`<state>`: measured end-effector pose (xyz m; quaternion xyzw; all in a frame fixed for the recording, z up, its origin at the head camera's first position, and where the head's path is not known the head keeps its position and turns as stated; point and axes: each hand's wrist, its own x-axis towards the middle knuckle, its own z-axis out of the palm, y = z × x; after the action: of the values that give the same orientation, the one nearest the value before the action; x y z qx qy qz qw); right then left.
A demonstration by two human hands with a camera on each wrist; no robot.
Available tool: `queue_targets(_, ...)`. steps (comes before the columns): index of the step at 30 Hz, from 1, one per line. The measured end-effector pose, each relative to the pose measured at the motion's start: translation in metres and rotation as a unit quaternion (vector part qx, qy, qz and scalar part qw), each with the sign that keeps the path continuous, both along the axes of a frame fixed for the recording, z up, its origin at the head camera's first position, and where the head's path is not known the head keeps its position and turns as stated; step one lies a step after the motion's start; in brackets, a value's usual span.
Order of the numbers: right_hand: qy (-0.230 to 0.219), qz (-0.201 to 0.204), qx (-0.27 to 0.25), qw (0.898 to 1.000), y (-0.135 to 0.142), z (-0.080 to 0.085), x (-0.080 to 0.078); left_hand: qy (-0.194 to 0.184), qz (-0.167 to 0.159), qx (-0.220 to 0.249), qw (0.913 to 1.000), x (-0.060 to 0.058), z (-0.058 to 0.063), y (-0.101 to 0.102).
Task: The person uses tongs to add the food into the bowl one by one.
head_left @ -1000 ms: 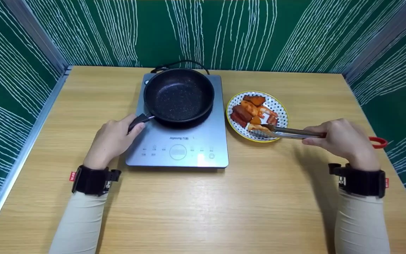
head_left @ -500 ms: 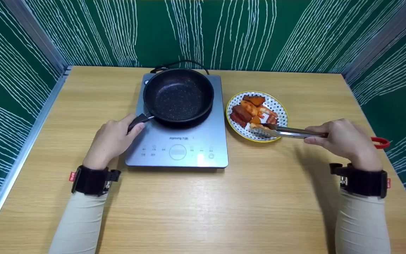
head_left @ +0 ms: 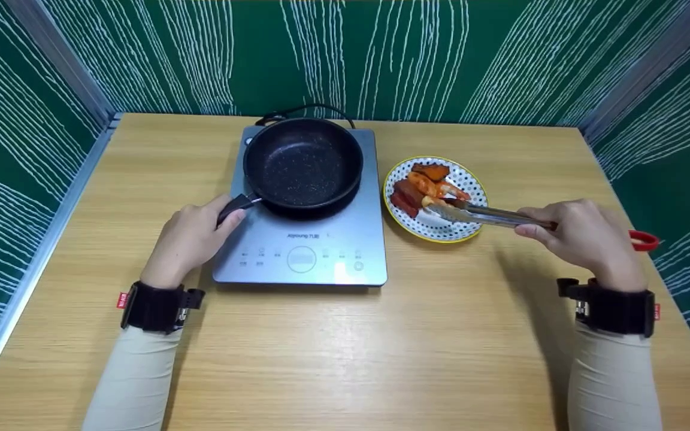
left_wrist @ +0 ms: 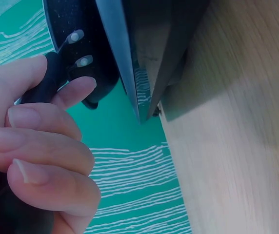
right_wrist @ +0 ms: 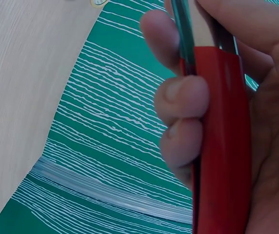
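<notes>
My left hand [head_left: 195, 236] grips the black handle [head_left: 234, 208] of a dark frying pan [head_left: 303, 161], its fingers curled round it in the left wrist view. The pan rests on a silver induction cooker [head_left: 273, 251], with no food in it. In my right hand [head_left: 584, 239] is a pair of metal tongs [head_left: 501, 216], whose red grip [right_wrist: 222, 141] fills the right wrist view. The tong tips reach over a spotted plate [head_left: 435, 232] with a yellow rim, at a pale-orange food piece [head_left: 435, 202]. Reddish-brown meat pieces [head_left: 408, 194] and an orange prawn-like piece [head_left: 426, 182] lie beside it.
All of this stands on a wooden table [head_left: 333, 347]. A black cord [head_left: 315, 106] runs behind the cooker. Green walls [head_left: 375, 60] with white line patterns close off the back and both sides.
The tong tips have shifted slightly up over the plate, and the food pieces near them have moved a little. My left hand and the pan have stayed put.
</notes>
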<state>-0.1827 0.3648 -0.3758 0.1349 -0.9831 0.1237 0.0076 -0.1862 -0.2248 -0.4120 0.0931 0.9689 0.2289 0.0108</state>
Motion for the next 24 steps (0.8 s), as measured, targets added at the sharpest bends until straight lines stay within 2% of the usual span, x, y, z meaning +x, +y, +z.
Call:
queue_targets(12, 0.102, -0.005, -0.008, 0.995, -0.013, -0.001, 0.001, -0.014, 0.005, 0.001, 0.9999, 0.001, 0.002, 0.0)
queue_targets(24, 0.176, -0.002, -0.028, 0.984, -0.059, -0.002, -0.006, -0.024, 0.009, 0.009, 0.9996, 0.001, 0.003, 0.001)
